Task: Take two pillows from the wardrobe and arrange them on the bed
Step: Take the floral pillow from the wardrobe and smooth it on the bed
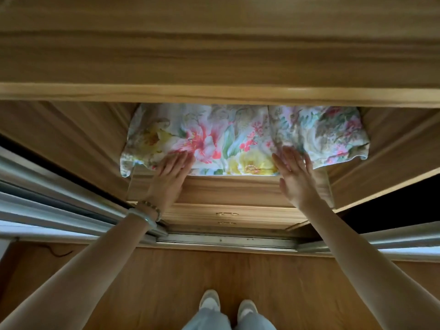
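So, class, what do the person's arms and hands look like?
Both arms are bare, with no sleeves in view. Near the left hand, the wrist carries a pale bangle and a beaded bracelet. The right hand and wrist wear nothing visible.

**Two Arms Stretched Out, Both Hands Flat**

Both arms reach up and away from the bottom corners of the frame toward the middle. The left arm (78,265) comes from the lower left and the right arm (357,258) from the lower right. Both are bare and almost straight. The left hand (171,172) lies palm down, with its fingers straight and close together. Two bracelets (145,215) sit on the left wrist. The right hand (295,177) is turned a bit on its side, with its fingers straight and its thumb sticking out lower down
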A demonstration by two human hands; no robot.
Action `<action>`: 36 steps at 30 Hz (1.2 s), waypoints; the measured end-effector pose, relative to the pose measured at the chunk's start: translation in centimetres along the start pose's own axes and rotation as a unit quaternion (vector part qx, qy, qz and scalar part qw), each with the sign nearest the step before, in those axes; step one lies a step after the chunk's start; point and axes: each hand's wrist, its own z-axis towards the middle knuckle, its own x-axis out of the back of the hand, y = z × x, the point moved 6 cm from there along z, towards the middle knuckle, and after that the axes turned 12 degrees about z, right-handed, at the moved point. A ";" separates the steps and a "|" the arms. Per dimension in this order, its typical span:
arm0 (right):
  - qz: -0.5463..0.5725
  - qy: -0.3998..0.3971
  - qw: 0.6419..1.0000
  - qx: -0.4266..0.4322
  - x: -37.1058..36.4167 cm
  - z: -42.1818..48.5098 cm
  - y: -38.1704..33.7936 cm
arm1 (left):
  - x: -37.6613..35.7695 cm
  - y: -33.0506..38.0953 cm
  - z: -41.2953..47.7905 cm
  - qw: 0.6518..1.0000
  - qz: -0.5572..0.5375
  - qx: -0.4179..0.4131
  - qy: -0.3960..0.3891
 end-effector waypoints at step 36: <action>0.097 0.060 0.993 -0.030 5.2 -16.7 -7.2 | 8.0 3.0 -13.3 0.996 -0.028 0.020 0.086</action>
